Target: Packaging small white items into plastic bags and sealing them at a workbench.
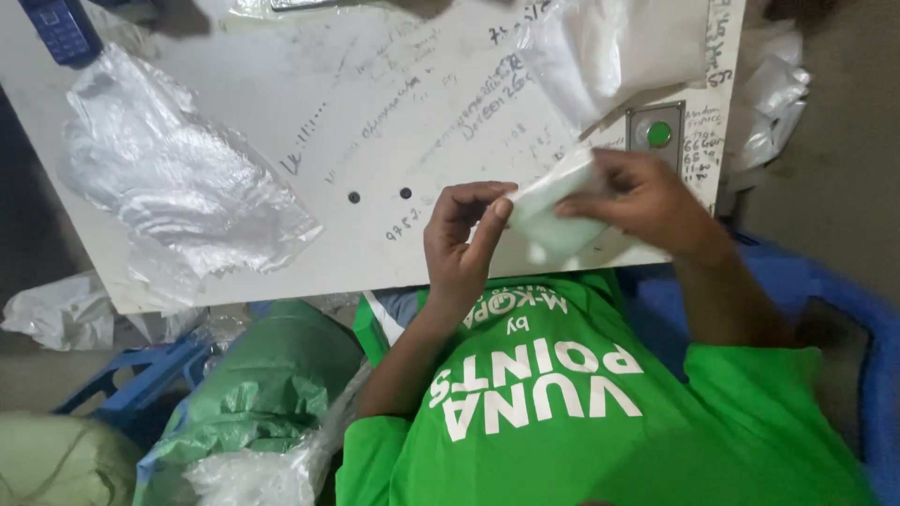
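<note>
Pinching a pale green flat plastic packet (553, 211) above the white table (309, 141), both hands, left hand (464, 239) and right hand (647, 197), close fingers on its opposite ends.

A white board (375, 141) fills the upper frame. On its left lies a heap of plastic bags (178, 178), a phone (61, 28) at the upper-left corner, a push button (658, 134) at right. Below the board, lower left, lies a filled sack (262, 384).
</note>
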